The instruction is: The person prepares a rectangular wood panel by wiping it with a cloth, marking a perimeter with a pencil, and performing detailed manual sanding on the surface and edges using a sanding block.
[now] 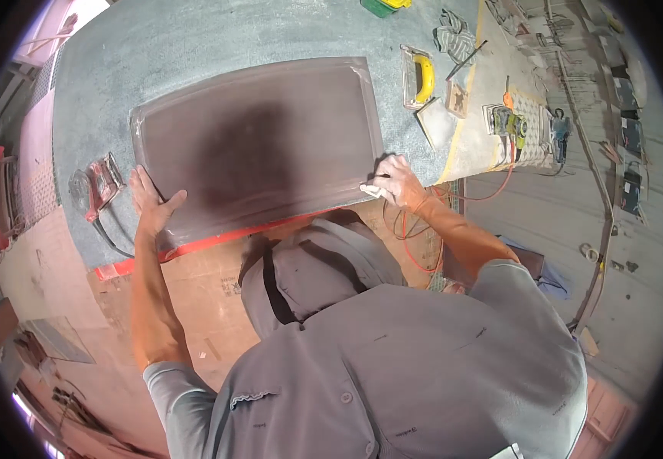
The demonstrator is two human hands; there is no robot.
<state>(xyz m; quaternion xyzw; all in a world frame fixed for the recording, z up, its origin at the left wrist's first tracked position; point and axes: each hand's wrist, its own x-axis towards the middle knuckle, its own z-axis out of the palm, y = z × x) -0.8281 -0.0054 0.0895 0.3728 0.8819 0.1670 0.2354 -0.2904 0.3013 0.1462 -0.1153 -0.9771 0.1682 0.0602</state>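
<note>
A flat, dark brown rectangular panel (262,138) with a slightly raised border lies on the bench in front of me. My left hand (151,200) rests at its near left corner, fingers stretched along the edge and thumb spread apart. At the near right corner, my right hand (399,183) is closed in a pinch. A small white folded piece (372,190) sticks out from under its fingers, against the panel's edge. Its material is too small to make out.
A corded red and grey power sander (102,187) sits on the left. To the right lie a yellow-handled hand sander (423,78), a whitish square sheet (438,122), a wooden block (457,99), a striped cloth (454,37) and a green sander (509,124) with an orange hose (503,186).
</note>
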